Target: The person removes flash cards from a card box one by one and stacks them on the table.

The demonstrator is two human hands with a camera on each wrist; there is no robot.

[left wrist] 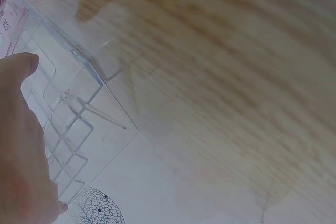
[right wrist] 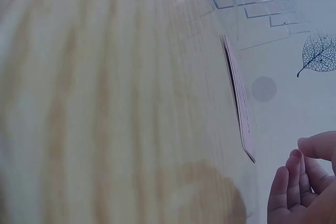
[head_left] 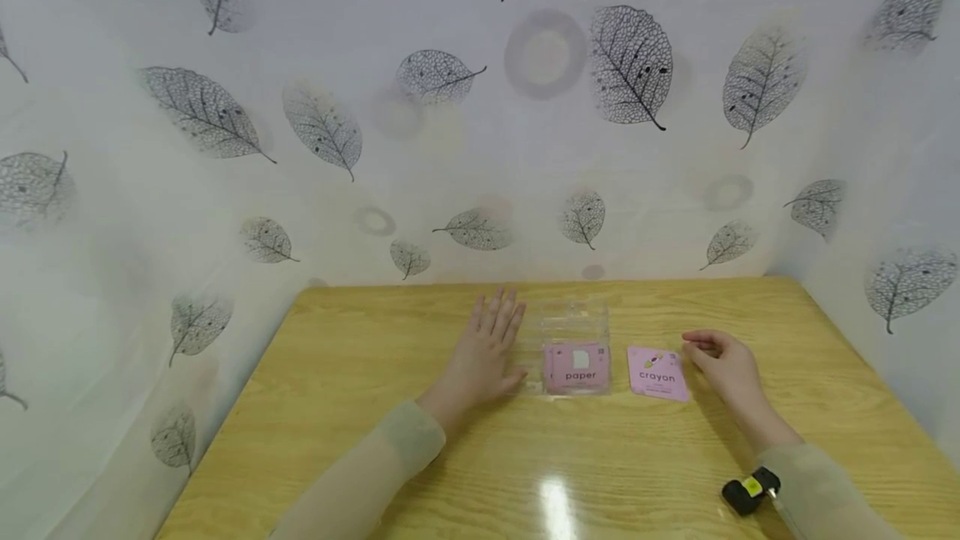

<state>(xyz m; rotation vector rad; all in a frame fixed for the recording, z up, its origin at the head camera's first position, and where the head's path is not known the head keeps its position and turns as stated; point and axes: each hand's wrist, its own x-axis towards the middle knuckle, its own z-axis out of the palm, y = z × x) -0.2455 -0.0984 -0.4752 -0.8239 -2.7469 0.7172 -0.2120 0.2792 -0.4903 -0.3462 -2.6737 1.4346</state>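
A clear plastic stepped rack (head_left: 576, 325) stands on the table, with pink cards in its front slot; the front one is the "paper" card (head_left: 579, 385). My left hand (head_left: 480, 365) lies with fingers extended at the rack's left side; in the left wrist view its thumb (left wrist: 30, 65) is close against the clear plastic. Right of the rack lies a pink "crayon" card (head_left: 657, 388), which looks like a thin stack of cards (right wrist: 239, 98) edge-on in the right wrist view. Just right of it hovers my right hand (head_left: 729, 367), fingers loosely bent, thumb near the index fingertip, nothing visible between them.
The wood-grain table (head_left: 465, 482) runs back to a pale curtain (head_left: 480, 148) printed with leaves, which also hangs along both sides. A small black device (head_left: 742, 494) with a yellow patch sits at the right sleeve.
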